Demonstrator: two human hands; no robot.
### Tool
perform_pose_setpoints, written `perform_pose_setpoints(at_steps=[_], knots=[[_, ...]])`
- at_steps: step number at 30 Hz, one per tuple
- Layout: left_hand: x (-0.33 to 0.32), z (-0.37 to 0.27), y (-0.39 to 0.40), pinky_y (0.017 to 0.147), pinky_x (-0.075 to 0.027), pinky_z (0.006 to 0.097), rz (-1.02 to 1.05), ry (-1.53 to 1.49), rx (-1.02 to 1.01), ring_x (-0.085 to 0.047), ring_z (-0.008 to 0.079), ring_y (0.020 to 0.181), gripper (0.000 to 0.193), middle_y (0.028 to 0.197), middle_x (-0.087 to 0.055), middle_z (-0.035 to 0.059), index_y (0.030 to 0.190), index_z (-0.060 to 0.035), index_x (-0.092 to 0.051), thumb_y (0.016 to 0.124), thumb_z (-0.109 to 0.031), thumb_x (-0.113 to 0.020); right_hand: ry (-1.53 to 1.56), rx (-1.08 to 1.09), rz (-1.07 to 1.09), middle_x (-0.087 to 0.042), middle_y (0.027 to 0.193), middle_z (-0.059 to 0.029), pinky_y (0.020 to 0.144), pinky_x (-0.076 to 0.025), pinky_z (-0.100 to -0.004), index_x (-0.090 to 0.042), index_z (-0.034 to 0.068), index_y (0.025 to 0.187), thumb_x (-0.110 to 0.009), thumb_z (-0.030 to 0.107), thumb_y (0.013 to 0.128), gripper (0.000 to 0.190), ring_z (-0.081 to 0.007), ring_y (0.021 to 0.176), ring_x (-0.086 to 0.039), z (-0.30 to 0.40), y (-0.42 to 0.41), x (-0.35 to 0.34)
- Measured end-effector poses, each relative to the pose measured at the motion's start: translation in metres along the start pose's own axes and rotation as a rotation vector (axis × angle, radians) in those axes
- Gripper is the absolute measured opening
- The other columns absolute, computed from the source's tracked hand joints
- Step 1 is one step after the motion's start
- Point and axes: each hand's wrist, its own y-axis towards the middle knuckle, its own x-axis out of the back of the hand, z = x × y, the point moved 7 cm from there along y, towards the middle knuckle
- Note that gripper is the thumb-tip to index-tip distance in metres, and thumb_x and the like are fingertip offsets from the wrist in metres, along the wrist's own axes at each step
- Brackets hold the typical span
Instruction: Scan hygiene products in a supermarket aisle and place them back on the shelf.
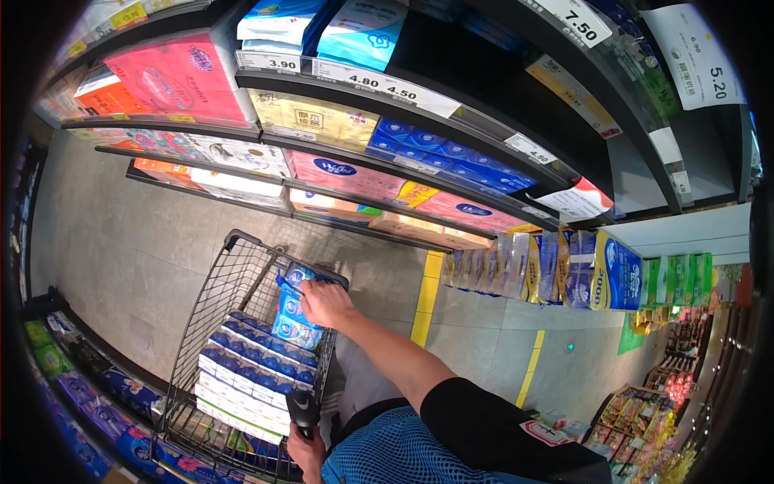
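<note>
My right hand (326, 304) reaches into a black wire shopping cart (205, 287). Its fingers grip the upper part of a blue plastic-wrapped multipack (296, 330), probably of tissues. This multipack lies at one end of several stacked rows of white and dark-blue tissue packs (254, 369) in the cart. My left hand (306, 451), low in the view beside the cart, is closed around the handle of a black handheld device (302, 408), which looks like a barcode scanner. Part of that hand is cut off by the lower edge and my blue mesh vest (387, 451).
Shelves of packaged tissues (338, 172) run across the top, with price tags along their edges. A row of stacked multipacks (544, 269) stands at the shelf end. Lower shelving with coloured packs (97, 408) borders the cart on the left. Yellow floor tape (427, 299) crosses the grey tiles.
</note>
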Motion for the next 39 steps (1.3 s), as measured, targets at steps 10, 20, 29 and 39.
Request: perform_pose_setpoints(at_steps=[10,20,29,39], knots=[[-0.010,0.020,0.002,0.066,-0.048,0.0519,0.050,0.037,0.055,-0.063,0.0480,0.077,0.035,0.078,-0.066,0.0249,0.093,-0.0007,-0.060,0.071,-0.019,-0.080,-0.018,-0.048,0.059,-0.069,0.095,-0.0215,0.075,-0.055,-0.0508,-0.054,0.001,0.105,-0.057,0.024,0.092,0.027,-0.0399,0.086,-0.068,-0.004,0.002,-0.006],[0.000,0.005,0.003,0.067,-0.048,0.0521,0.057,-0.010,0.064,-0.063,0.0486,0.079,0.035,0.080,-0.066,0.0243,0.095,-0.0021,-0.060,0.071,-0.019,-0.079,-0.045,-0.023,0.052,-0.069,0.097,-0.0212,0.076,-0.056,-0.0507,-0.054,0.001,0.105,-0.055,0.026,0.093,0.028,-0.0391,0.088,-0.068,0.002,0.002,-0.004],[-0.001,0.008,0.004,0.068,-0.047,0.0533,0.074,-0.040,0.092,-0.063,0.0495,0.080,0.035,0.081,-0.066,0.0261,0.094,-0.0020,-0.058,0.072,-0.020,-0.079,-0.046,-0.017,0.015,-0.070,0.097,-0.0217,0.075,-0.056,-0.0511,-0.057,0.000,0.104,-0.056,0.021,0.088,0.027,-0.0394,0.086,-0.070,0.006,0.002,0.002],[0.001,0.010,0.005,0.068,-0.047,0.0530,0.057,-0.041,0.116,-0.063,0.0492,0.080,0.034,0.080,-0.066,0.0260,0.093,-0.0020,-0.058,0.072,-0.020,-0.079,-0.067,-0.004,0.029,-0.070,0.099,-0.0209,0.076,-0.056,-0.0510,-0.057,0.000,0.106,-0.056,0.021,0.089,0.027,-0.0391,0.086,-0.070,0.007,0.005,0.000]])
